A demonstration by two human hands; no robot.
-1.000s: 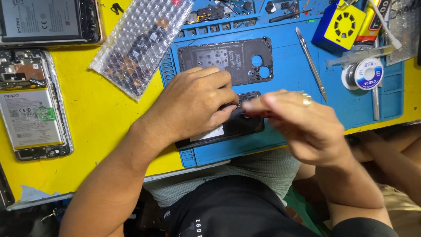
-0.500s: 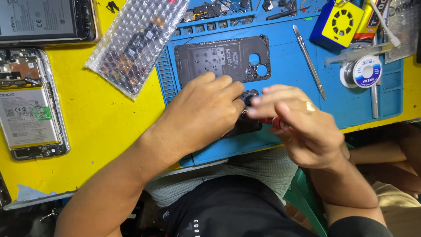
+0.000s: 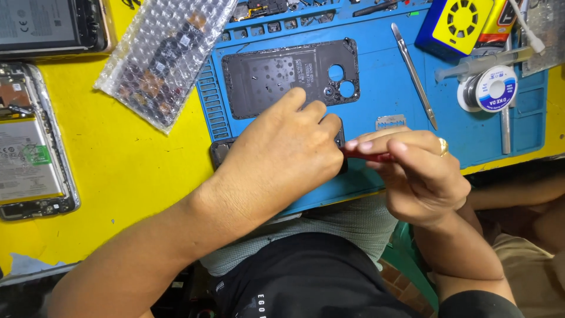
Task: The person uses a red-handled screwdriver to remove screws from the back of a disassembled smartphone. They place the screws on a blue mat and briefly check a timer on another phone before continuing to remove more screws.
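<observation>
Left hand (image 3: 282, 159) pressed flat over phone (image 3: 220, 151) on blue mat (image 3: 376, 94); right hand (image 3: 418, 176) grip pinched shut on red tool (image 3: 368, 156).

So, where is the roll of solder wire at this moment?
In the head view, the solder wire spool lies at the right end of the blue mat, below the yellow fan box and right of the metal pry tool.
</observation>
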